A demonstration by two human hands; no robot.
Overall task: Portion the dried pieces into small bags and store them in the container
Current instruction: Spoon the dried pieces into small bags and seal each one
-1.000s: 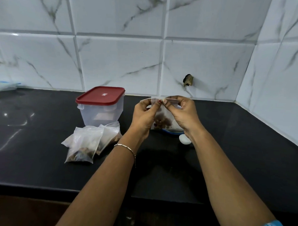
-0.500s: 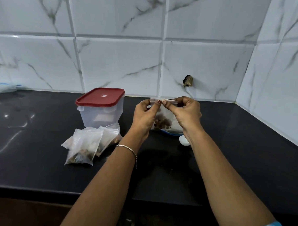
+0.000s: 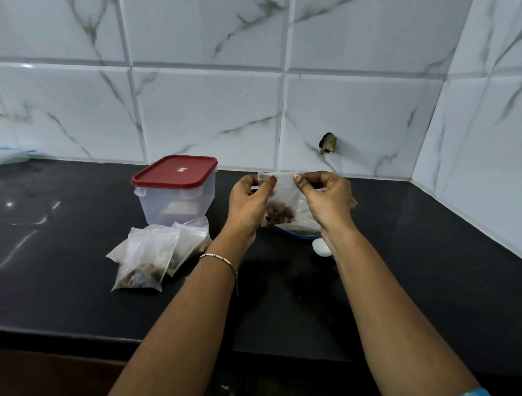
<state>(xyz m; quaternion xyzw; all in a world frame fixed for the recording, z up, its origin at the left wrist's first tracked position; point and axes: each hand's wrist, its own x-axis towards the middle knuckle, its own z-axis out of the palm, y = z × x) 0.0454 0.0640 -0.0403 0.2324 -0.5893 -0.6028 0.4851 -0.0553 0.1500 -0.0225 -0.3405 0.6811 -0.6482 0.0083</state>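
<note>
Head view: left hand (image 3: 247, 203) and right hand (image 3: 325, 200) are pinching a filled small bag (image 3: 280, 198) at its top; filled bags (image 3: 149, 253) are lying on the bench (image 3: 70, 294) beside the lidded container (image 3: 176, 191), awaiting storage.

black countertop (image 3: 70, 294) — lidded container (image 3: 176, 194), filled bags (image 3: 149, 256), white lid (image 3: 322, 247)

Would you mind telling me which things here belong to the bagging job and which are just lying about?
Part of the job:
- small bag of dried pieces, pinched at its top by the left hand and right hand
- filled bags on the counter
- container, red lid on

Lying about:
- white object
- plastic at far left
- dark wall fitting
</note>
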